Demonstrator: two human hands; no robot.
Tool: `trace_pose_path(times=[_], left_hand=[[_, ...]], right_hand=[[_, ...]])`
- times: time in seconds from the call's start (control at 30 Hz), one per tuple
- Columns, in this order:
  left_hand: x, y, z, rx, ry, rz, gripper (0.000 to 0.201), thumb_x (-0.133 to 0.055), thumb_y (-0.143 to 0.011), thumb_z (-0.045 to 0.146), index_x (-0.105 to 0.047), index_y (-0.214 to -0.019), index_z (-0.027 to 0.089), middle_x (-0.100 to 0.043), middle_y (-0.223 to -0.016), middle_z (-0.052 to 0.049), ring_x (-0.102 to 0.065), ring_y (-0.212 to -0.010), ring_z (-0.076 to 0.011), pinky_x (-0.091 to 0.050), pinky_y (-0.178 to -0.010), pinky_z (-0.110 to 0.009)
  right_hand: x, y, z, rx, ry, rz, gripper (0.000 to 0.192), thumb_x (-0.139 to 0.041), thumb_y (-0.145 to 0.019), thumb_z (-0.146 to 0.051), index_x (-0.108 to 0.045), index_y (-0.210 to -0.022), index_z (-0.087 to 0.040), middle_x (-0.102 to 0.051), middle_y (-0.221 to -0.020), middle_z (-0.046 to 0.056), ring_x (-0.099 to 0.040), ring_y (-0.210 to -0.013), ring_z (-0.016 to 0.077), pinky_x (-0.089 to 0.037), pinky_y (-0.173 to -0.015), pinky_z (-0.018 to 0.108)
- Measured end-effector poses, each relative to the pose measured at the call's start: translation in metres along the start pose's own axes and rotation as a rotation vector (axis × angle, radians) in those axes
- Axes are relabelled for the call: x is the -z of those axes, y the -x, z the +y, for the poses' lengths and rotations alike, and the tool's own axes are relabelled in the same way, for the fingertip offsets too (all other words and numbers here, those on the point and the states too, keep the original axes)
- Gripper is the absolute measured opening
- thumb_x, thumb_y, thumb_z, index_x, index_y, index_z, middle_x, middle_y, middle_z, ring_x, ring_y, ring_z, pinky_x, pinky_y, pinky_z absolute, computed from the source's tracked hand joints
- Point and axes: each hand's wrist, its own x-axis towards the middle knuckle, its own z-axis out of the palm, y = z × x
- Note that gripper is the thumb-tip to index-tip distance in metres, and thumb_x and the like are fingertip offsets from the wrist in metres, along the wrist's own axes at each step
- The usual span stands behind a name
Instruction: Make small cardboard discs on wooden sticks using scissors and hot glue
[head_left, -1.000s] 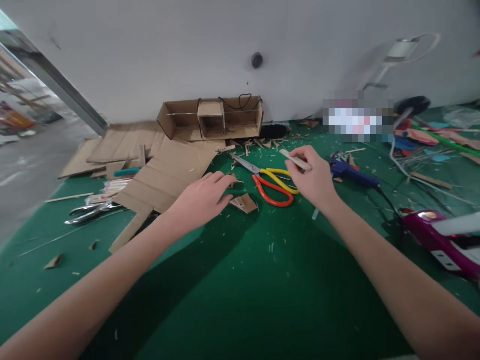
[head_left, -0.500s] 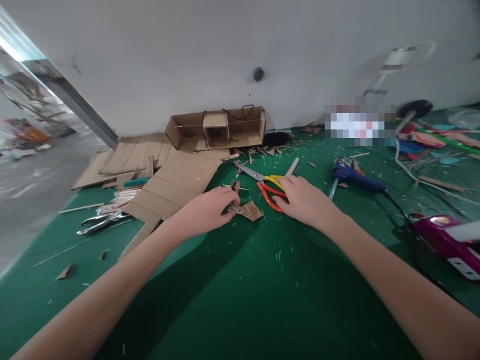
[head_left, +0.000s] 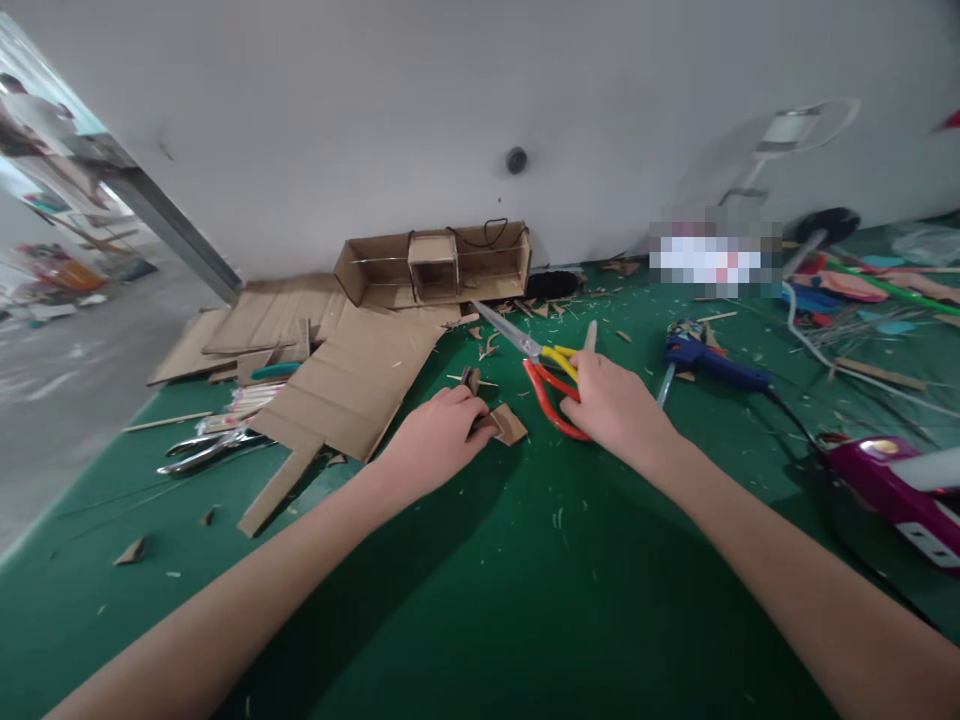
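My right hand [head_left: 619,405] is closed on the handles of the scissors [head_left: 551,375], which have one red and one yellow grip. Their blades point up and left toward the cardboard box. Low over the green table, my left hand [head_left: 442,435] is closed at the near edge of a small cardboard piece [head_left: 510,425], its thumb and fingertips on it. Just beyond those fingers sits a small cardboard part with a thin stick [head_left: 471,379] through it. The fingertips of my left hand are partly hidden.
Against the wall stands an open cardboard box [head_left: 375,275] with a middle compartment. Cardboard sheets [head_left: 360,375] and pliers [head_left: 214,447] lie left. A blue glue gun [head_left: 716,360] and a magenta power strip [head_left: 892,495] are right. Far left, a person [head_left: 37,120] is beyond the table.
My right hand has drawn the scissors slightly right and nearer to me. My left hand has shifted a little right, covering more of the small cardboard piece. The view has tilted slightly.
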Motion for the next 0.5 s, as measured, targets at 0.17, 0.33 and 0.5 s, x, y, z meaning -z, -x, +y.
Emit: trace_pose_path(times=[0.17,0.33,0.5], left_hand=[[-0.005,-0.005,-0.001,0.126,0.307,-0.019,0.020,-0.056,-0.079,0.037,-0.058,-0.076,0.018,-0.060,-0.075,-0.003,-0.054,-0.069,-0.0171,-0.042,-0.061,-0.031],[0.008,-0.008,0.002,0.336,1.009,0.129,0.021,-0.063,-0.076,0.035,-0.051,-0.078,0.018,-0.056,-0.069,0.001,-0.052,-0.060,-0.0093,-0.040,-0.054,-0.023],[0.015,-0.008,0.007,0.402,1.349,0.338,0.019,-0.064,-0.076,0.030,-0.055,-0.077,0.014,-0.060,-0.075,-0.002,-0.057,-0.068,-0.0088,-0.045,-0.062,-0.023]], right_hand=[[-0.005,-0.006,-0.002,-0.189,-0.539,0.090,0.020,-0.060,-0.067,-0.023,-0.041,-0.073,-0.023,-0.052,-0.065,0.001,-0.049,-0.055,0.0155,-0.039,-0.049,0.033],[-0.007,-0.004,-0.005,-0.089,-0.796,0.107,0.023,-0.059,-0.077,-0.038,-0.045,-0.068,-0.022,-0.053,-0.068,0.001,-0.051,-0.059,0.0143,-0.043,-0.056,0.034],[0.009,0.001,0.004,0.090,-0.720,-0.124,0.029,-0.052,-0.083,-0.050,-0.044,-0.081,-0.023,-0.052,-0.076,0.002,-0.050,-0.061,0.0144,-0.044,-0.056,0.034]])
